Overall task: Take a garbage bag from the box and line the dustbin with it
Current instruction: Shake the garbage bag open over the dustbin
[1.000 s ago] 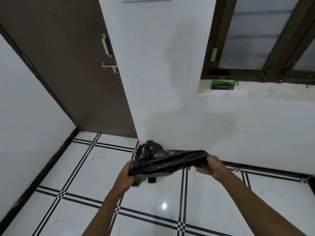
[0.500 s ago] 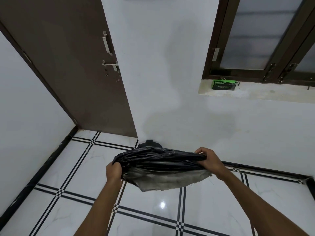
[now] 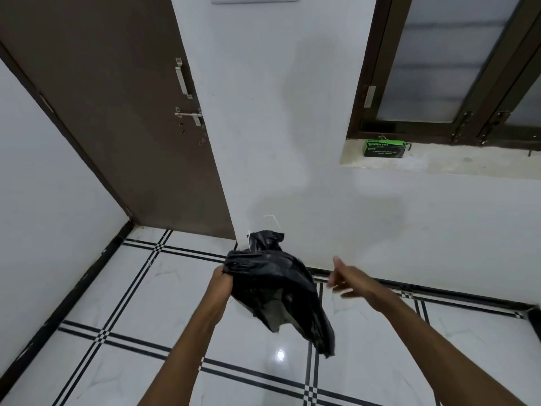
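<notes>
My left hand (image 3: 224, 281) is shut on the top left corner of a black garbage bag (image 3: 275, 288), which hangs crumpled down to the right above the floor. A bunched black tip with thin white strings (image 3: 268, 238) sticks up behind it. My right hand (image 3: 349, 281) is open to the right of the bag, fingers spread, not touching it. The dustbin is almost wholly hidden behind the bag; only a pale curved edge (image 3: 241, 307) shows below my left hand. The green garbage bag box (image 3: 385, 148) lies on the window sill at the upper right.
A brown door (image 3: 117, 112) with a metal handle and latch stands at the left. The white wall meets a white tiled floor (image 3: 146, 303) with black lines. A dark-framed window (image 3: 445, 68) sits above the sill (image 3: 468, 161).
My right hand has let go of the bag and moved off to the right. The bag, stretched between both hands before, now hangs from my left hand alone.
</notes>
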`<action>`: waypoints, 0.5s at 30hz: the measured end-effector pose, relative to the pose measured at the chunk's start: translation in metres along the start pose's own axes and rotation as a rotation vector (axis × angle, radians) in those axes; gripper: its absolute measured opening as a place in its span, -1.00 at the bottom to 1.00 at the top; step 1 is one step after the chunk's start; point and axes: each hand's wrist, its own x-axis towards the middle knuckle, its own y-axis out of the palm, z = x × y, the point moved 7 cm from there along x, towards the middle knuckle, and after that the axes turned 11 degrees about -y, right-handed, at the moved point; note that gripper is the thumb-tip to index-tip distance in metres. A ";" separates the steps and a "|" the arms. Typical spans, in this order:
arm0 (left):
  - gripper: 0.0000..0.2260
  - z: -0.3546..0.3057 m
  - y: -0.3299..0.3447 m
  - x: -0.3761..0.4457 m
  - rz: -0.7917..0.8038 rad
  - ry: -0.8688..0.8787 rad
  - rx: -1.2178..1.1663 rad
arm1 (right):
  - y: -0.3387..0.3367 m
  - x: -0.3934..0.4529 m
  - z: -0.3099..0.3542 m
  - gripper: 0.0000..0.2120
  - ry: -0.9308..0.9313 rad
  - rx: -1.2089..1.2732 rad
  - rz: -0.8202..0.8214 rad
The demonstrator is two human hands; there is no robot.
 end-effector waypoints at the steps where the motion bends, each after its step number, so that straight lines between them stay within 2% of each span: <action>1: -0.75 -0.002 0.004 -0.004 0.031 0.022 0.045 | -0.009 0.006 0.000 -0.41 0.002 0.057 -0.122; 2: -0.75 -0.005 0.010 -0.011 0.078 0.046 0.087 | -0.011 0.011 0.002 -0.43 0.005 0.123 -0.149; 5: -0.69 -0.010 0.026 -0.021 0.190 0.121 0.219 | 0.020 0.015 0.019 -0.51 -0.039 0.179 0.092; 7: -0.66 -0.011 0.034 -0.025 0.240 0.162 0.305 | 0.039 0.014 0.035 -0.60 -0.113 0.158 0.143; 11: -0.69 -0.011 0.042 -0.033 0.323 0.236 0.475 | 0.044 0.026 0.048 -0.79 -0.195 0.274 -0.026; 13: -0.71 -0.010 0.038 -0.034 0.331 0.270 0.512 | 0.030 0.030 0.046 -0.85 -0.178 0.228 -0.138; 15: -0.64 -0.007 0.032 -0.035 0.318 0.306 0.555 | 0.004 0.033 0.038 -0.88 -0.110 0.289 -0.316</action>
